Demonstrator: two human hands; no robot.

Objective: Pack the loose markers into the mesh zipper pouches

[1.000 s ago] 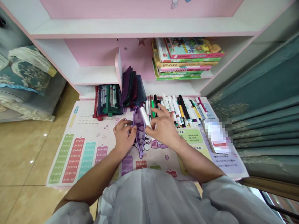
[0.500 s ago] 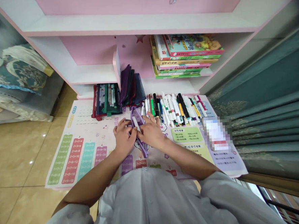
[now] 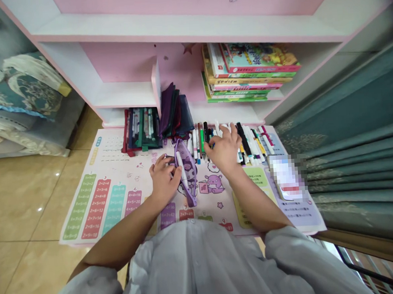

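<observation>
A purple pencil pouch point(image 3: 187, 174) stands open on a printed desk mat point(image 3: 112, 192), with a white pen point(image 3: 181, 170) lying inside it. My left hand point(image 3: 163, 178) grips the pouch's left edge and holds it open. My right hand point(image 3: 223, 149) reaches over a row of several pens and markers point(image 3: 249, 141) laid side by side at the back of the mat. Its fingers curl down onto the pens; whether they pinch one I cannot make out.
Filled pouches point(image 3: 140, 135) and a stack of empty dark pouches point(image 3: 174, 110) lie at the back left. Books point(image 3: 248, 70) are piled on the pink shelf. A phone point(image 3: 286, 177) rests at the right. A green curtain point(image 3: 356, 146) hangs to the right.
My right hand put the white pen into the pouch, then moved away to the back right onto the row of pens. My left hand stayed on the pouch.
</observation>
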